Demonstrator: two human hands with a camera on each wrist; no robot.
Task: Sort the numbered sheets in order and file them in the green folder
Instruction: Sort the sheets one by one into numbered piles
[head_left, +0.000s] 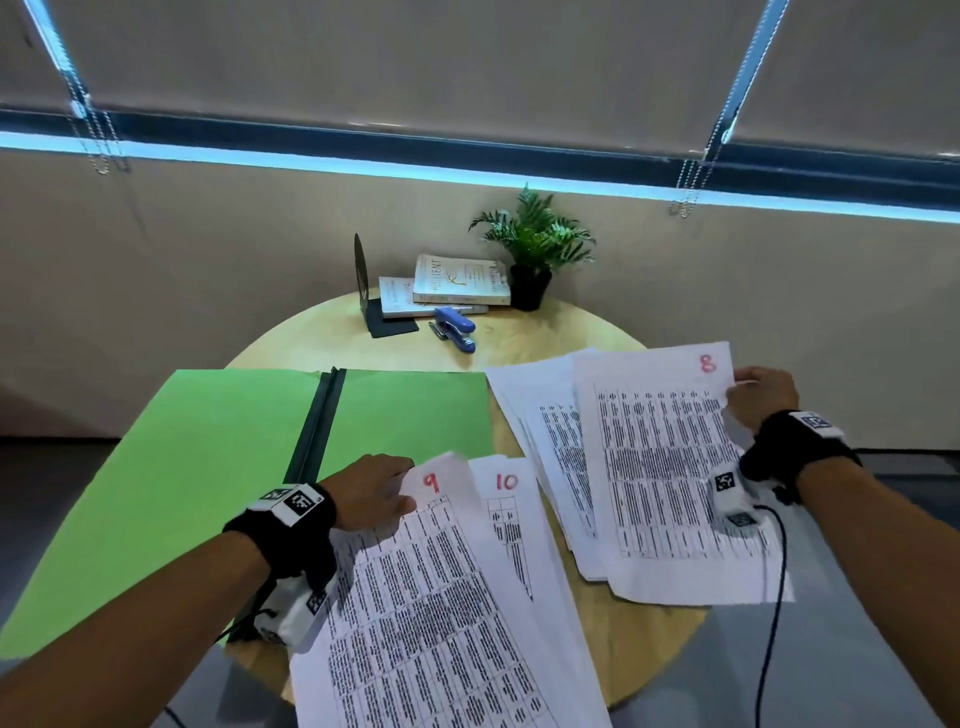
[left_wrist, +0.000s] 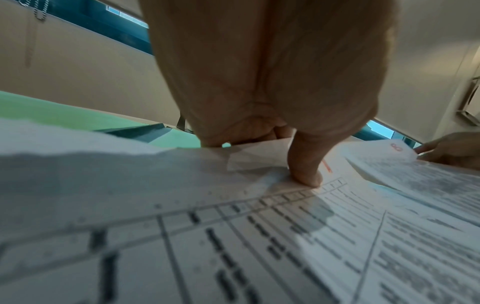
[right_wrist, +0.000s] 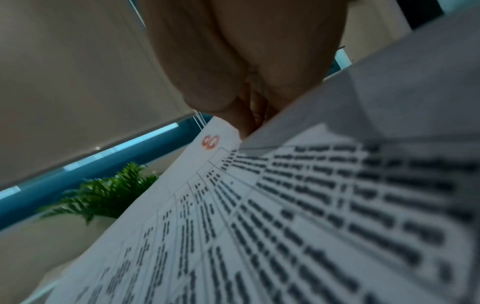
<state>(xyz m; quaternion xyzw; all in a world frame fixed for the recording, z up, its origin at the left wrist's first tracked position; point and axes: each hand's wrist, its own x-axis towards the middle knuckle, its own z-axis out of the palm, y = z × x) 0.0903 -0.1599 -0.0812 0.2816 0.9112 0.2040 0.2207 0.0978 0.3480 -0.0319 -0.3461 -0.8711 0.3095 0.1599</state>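
The green folder (head_left: 171, 467) lies open and flat on the left of the round wooden counter (head_left: 535, 332), its two plain green leaves split by a dark spine strip, and its near left part overhangs the edge. Of the two hands, the left hand (head_left: 371, 493) pinches the top corner of the sheet marked 9 (head_left: 431, 613), thumb on the upper face as the left wrist view shows and fingers curled beneath; the corner lifts slightly. That sheet is white, covered in a printed table of dense black text, with the number handwritten in red at the top. Beneath it and to its right lies the sheet marked 10 (head_left: 511, 519), mostly covered. The right hand (head_left: 761, 397) grips the upper right edge of the sheet marked 8 (head_left: 670, 467), which crumples a little where it is held, and this sheet tops a loosely fanned stack of further sheets (head_left: 535, 415) on the right of the counter. At the far side stand a blue stapler (head_left: 457, 327), two books (head_left: 457, 283), a black bookend (head_left: 363, 280) and a potted plant (head_left: 535, 244).
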